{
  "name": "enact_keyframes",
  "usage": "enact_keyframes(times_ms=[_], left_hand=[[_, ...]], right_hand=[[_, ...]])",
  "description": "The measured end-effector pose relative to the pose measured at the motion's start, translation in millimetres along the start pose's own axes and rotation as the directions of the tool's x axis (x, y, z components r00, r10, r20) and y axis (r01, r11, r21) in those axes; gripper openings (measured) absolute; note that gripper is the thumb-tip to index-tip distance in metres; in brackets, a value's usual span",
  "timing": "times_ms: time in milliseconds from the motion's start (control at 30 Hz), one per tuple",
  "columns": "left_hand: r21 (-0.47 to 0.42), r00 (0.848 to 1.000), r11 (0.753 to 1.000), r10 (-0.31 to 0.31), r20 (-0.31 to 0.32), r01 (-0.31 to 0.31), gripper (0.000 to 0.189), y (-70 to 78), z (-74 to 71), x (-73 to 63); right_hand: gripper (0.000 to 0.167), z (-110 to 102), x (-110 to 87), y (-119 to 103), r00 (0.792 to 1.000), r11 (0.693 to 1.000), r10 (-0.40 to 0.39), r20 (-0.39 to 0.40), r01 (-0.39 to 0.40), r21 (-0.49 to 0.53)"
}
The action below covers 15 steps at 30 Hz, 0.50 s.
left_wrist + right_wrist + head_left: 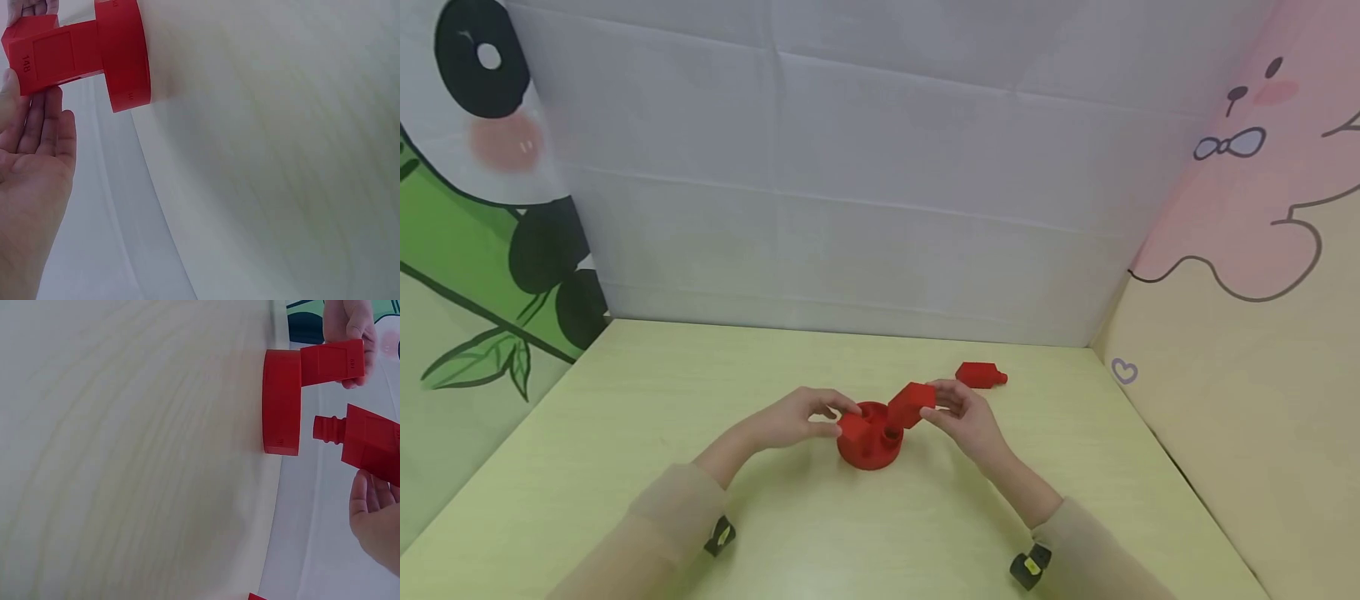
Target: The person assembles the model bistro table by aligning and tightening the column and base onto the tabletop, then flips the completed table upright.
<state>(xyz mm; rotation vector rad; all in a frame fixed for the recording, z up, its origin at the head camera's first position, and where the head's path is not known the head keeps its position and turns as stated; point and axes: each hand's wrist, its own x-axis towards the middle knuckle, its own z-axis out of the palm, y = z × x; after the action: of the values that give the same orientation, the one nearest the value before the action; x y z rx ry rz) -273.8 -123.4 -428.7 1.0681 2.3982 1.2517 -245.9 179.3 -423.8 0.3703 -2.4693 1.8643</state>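
Observation:
A round red base (870, 454) with round openings in its top stands on the table. One red square-bodied block (55, 56), with raised digits on its side, is set upright in it. My left hand (801, 419) holds this block between thumb and fingers near its upper end. My right hand (967, 419) grips a second red block (373, 442), which has a narrow ridged neck. That block hangs tilted just above the base, its neck pointing down toward an opening and apart from it in the right wrist view.
Another red block with a narrow neck (977, 375) lies on its side behind the right hand. The pale wooden table (737, 367) meets a white cloth wall (880, 183) at the back. Cartoon-printed panels stand at both sides.

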Motion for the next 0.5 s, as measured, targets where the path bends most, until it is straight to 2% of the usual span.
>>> enact_keyframes(times_ms=[167,500], left_hand=[[-0.02,1.0,1.0,0.012,0.012,-0.012,0.034,-2.0,-5.2,1.6],[-0.088,0.999,0.996,-0.028,0.032,0.03,0.037,-4.1,-9.7,4.2]], right_hand=[[0.042,3.8,0.0,5.0,1.0,1.0,0.001,0.026,-0.001,-0.014],[0.041,12.5,-0.4,7.2,0.999,0.998,0.002,0.05,0.001,-0.062]])
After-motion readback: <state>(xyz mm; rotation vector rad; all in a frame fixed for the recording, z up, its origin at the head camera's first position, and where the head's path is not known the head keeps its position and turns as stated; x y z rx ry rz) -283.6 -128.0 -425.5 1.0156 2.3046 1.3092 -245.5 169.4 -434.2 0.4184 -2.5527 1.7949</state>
